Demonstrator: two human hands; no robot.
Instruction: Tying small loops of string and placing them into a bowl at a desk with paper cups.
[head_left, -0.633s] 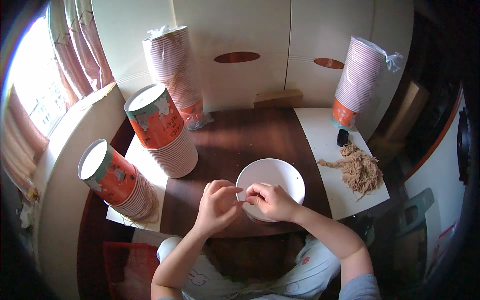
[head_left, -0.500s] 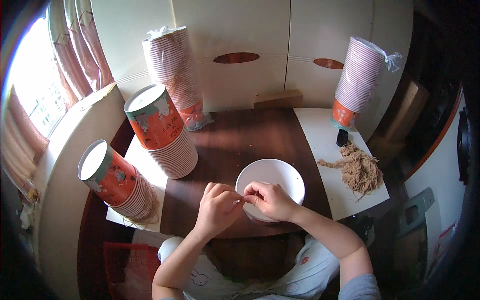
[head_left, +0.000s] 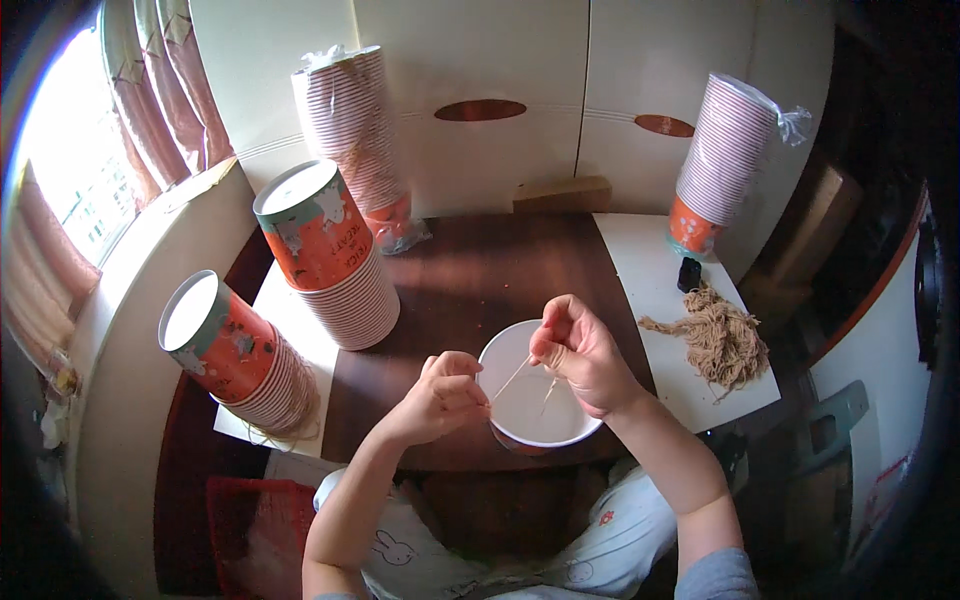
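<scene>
A thin, light-coloured string (head_left: 513, 380) stretches slantwise between my two hands. My left hand (head_left: 438, 402) pinches its lower end, at the near left rim of a white-lined paper bucket (head_left: 535, 424). Over the bucket's right side, my right hand (head_left: 588, 362) is raised with fingertips closed on the upper end, and a short tail of string hangs below its fingers. The bucket stands mouth up at the table's near edge. Its outer wall is mostly hidden.
Upturned stacks of orange and green buckets (head_left: 320, 240) stand at the left. Bagged stacks stand at back left and back right (head_left: 728, 150). A heap of tan string (head_left: 728, 343) and a small black object (head_left: 689, 274) lie on the white panel (head_left: 650, 300) at the right.
My right hand has risen and moved right, away from my left hand. The string is now drawn out between them. My left hand has shifted slightly.
</scene>
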